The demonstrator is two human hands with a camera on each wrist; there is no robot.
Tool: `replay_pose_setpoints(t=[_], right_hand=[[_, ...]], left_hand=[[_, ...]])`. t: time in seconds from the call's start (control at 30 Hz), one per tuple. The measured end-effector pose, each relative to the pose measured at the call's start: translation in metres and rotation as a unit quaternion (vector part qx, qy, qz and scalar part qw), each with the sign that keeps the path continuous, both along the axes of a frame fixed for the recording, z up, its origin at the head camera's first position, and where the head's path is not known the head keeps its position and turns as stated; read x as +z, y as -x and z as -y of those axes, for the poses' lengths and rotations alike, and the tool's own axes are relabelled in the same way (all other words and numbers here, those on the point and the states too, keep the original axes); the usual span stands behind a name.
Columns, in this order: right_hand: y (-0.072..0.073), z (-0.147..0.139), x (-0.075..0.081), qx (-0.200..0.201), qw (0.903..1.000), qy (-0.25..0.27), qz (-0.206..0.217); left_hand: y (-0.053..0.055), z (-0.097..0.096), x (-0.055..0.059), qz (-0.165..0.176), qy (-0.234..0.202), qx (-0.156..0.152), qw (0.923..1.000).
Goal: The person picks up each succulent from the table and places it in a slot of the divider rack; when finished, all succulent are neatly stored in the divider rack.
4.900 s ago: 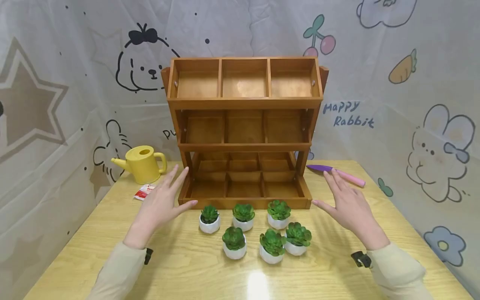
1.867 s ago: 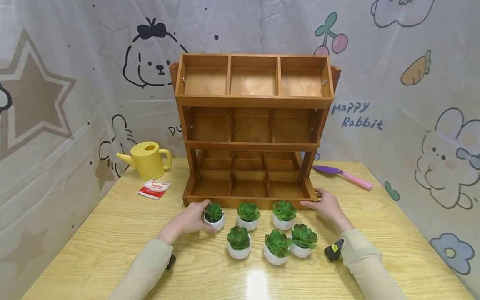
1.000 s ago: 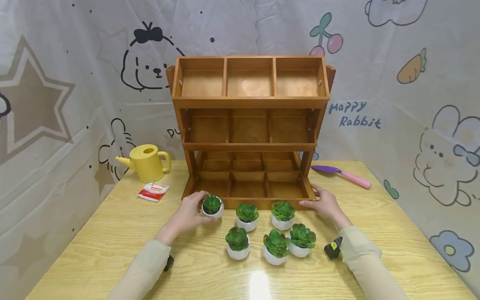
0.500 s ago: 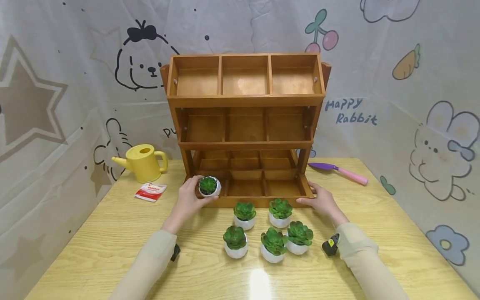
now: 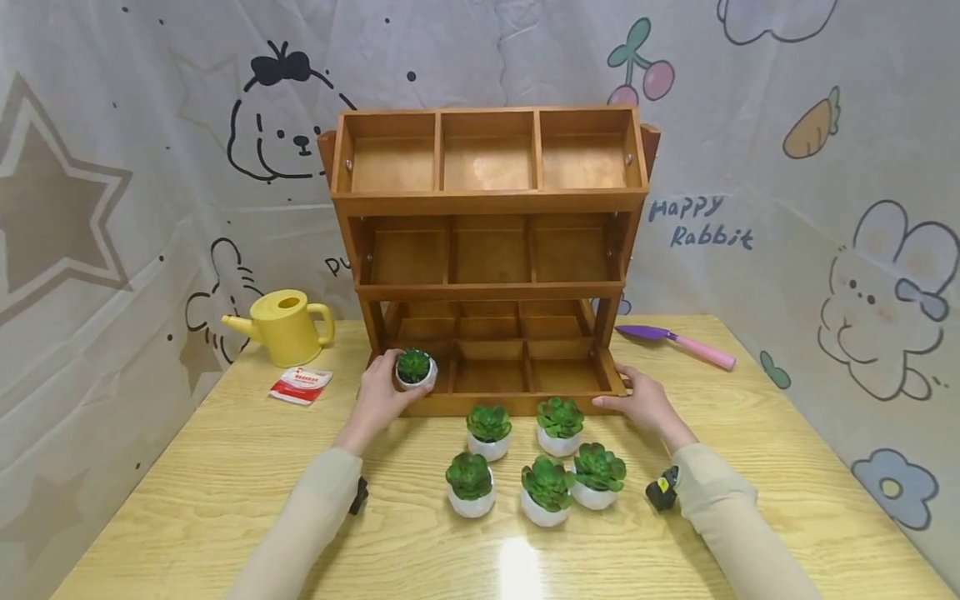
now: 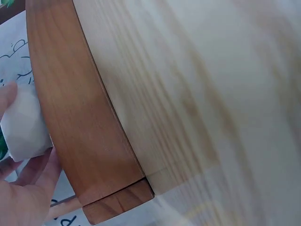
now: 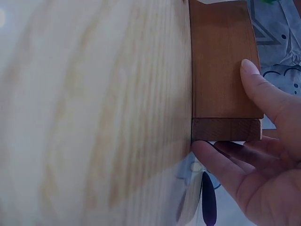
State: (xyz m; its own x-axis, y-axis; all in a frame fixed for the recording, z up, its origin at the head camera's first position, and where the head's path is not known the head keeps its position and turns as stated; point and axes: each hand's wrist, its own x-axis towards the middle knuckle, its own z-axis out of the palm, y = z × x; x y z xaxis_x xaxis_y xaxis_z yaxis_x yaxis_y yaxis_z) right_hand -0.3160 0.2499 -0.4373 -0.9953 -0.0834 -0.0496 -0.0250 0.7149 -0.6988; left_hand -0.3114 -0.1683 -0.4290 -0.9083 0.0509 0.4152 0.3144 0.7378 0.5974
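Watering can: a yellow watering can [image 5: 283, 326] stands at the left middle of the head view, on the table [image 5: 187, 500], close to the curtain.
Packet: a red and white packet [image 5: 301, 385] lies flat just below the can.
Left hand: the left hand [image 5: 378, 394] has its fingers wrapped round a small potted plant [image 5: 414, 369], white pot and green leaves, held over the front left compartment of the shelf's bottom tray; whether the pot touches the wood cannot be told. In the left wrist view the white pot [image 6: 24, 127] shows at the left edge beside the tray's brown front board.
Shelf: a three-tier wooden shelf [image 5: 489, 200] fills the centre, three compartments across each upper tier.
Other plants: five more potted plants [image 5: 534, 462] sit on the table just below the tray, two in the back row, three in front.
Right hand: the right hand [image 5: 643, 406] holds the tray's front right corner, thumb on the front board and fingers round the side, as the right wrist view shows [image 7: 263, 155].
Trowel: a purple and pink trowel [image 5: 675, 344] lies at the right middle, beyond that hand.
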Motion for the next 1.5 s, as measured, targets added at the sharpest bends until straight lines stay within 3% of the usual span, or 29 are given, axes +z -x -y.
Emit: replay_pose_setpoints(t=[0.53, 1.0, 1.13, 1.3, 1.5], right_hand=[[-0.001, 0.001, -0.001, -0.01, 0.9999, 0.008, -0.003], [-0.001, 0.0, -0.002, -0.009, 0.9999, 0.003, -0.008], [-0.001, 0.0, -0.002, -0.006, 0.9998, -0.002, -0.019], [-0.001, -0.001, -0.003, -0.006, 0.9997, -0.006, -0.022], [0.0, -0.001, -0.005, -0.006, 0.9995, -0.001, -0.031]], left_hand=[[0.008, 0.001, -0.004, 0.055, 0.012, 0.012, 0.9984], [0.014, -0.004, -0.006, 0.11, 0.049, 0.054, 0.9912], [0.016, -0.007, -0.006, 0.117, 0.075, 0.074, 0.9876], [0.017, -0.01, -0.007, 0.148, 0.111, 0.085, 0.9791], [0.017, -0.012, -0.004, 0.171, 0.128, 0.095, 0.9724]])
